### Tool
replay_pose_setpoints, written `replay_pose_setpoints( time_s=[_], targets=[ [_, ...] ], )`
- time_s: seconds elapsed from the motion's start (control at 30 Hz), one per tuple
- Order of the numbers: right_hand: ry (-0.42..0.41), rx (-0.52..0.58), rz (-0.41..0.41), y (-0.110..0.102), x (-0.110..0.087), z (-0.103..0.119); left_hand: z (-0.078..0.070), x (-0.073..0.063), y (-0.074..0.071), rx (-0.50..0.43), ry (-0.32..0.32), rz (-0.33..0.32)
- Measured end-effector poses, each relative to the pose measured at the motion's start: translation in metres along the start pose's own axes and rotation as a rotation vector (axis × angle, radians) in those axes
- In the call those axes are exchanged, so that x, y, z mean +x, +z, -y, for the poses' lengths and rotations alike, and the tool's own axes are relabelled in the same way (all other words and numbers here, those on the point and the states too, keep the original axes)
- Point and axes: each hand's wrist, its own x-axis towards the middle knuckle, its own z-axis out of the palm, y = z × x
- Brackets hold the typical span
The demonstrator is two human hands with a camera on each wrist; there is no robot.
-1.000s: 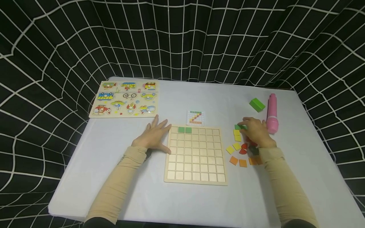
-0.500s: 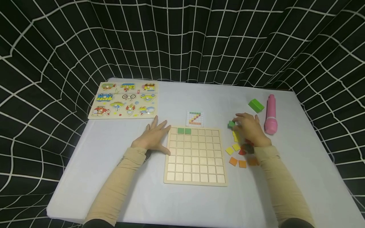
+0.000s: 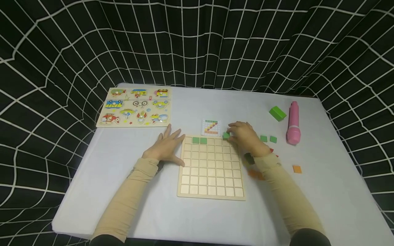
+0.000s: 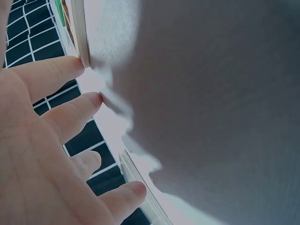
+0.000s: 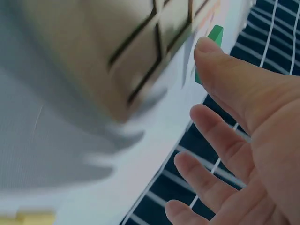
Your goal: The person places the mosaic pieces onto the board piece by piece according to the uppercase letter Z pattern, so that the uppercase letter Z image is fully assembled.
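Note:
A wooden grid board (image 3: 211,171) lies on the white table, with two green square tiles (image 3: 199,140) in its far row. My right hand (image 3: 246,139) pinches another green tile (image 3: 226,136) over the board's far edge, toward its right corner. In the right wrist view the thumb covers part of this green tile (image 5: 216,34); the other fingers are spread. With fingers spread, my left hand (image 3: 163,147) rests at the board's left side; in the left wrist view a fingertip touches the board's edge (image 4: 80,28). A small colour-pattern card (image 3: 211,127) lies just beyond the board.
Two loose green tiles (image 3: 268,138) and an orange tile (image 3: 297,169) lie at the right; my right arm partly hides other tiles. Farther back are a green block (image 3: 278,113) and a pink microphone-shaped object (image 3: 293,126). A vehicle picture puzzle (image 3: 130,123) sits back left.
My right hand has picked up a green tile from the loose tiles and carried it left to the board's far edge. The left hand stays in place.

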Motion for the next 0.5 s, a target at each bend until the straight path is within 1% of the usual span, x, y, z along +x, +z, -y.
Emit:
replay_pose_setpoints(
  time_s=[0.17, 0.3, 0.4, 0.5],
  targets=[
    [-0.089, 0.016, 0.02, 0.006, 0.005, 0.017, 0.0, 0.0, 0.001, -0.005, 0.0, 0.0],
    [-0.155, 0.009, 0.012, 0.009, 0.006, 0.029, 0.0, 0.001, 0.001, -0.006, 0.001, -0.004],
    [-0.185, -0.013, 0.004, 0.011, 0.009, 0.035, 0.0, 0.001, 0.001, -0.004, 0.0, -0.005],
    [-0.185, -0.027, 0.018, 0.013, 0.012, 0.038, 0.001, 0.001, 0.002, -0.002, 0.001, -0.003]
  ],
)
